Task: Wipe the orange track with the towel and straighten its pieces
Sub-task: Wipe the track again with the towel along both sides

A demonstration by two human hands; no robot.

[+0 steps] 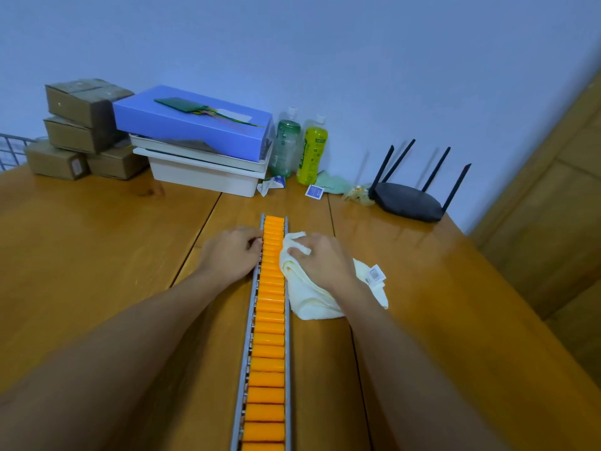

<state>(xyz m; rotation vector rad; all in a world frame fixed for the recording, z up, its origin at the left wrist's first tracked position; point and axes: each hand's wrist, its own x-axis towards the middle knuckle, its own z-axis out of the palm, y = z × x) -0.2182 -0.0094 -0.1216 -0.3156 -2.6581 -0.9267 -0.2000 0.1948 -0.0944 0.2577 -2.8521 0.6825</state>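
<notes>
One orange track point(268, 320) on the tabletop point(97, 255), lying lengthwise from the near edge toward the wall, between the two forearms. Two grey side rails with a single row of orange pieces between them: over twenty, far ones too tightly packed for an exact count. Ends short of the clutter at the wall. Two hands in view, both near the track's far end. Left hand point(232, 252): fingers curled, tips hooked on the left rail. Right hand point(320, 258): fingers curled into one pale yellow towel point(305, 288), bunching it against the right rail. Towel folded, mostly on the tabletop just right of the track, front edge touching the orange pieces, one white tag point(374, 274) sticking out on its right side. Along the wall: four cardboard boxes point(81, 125) stacked at left, one blue box point(195, 125) on two stacked white trays point(205, 172), one green pouch point(182, 104) with coloured wires on the blue box. Beside the trays, two bottles upright and touching: one green bottle point(287, 144), one yellow bottle point(312, 151). One small blue sachet point(314, 191) in front of the yellow one. One black router point(408, 200) at right, four antennas up.
</notes>
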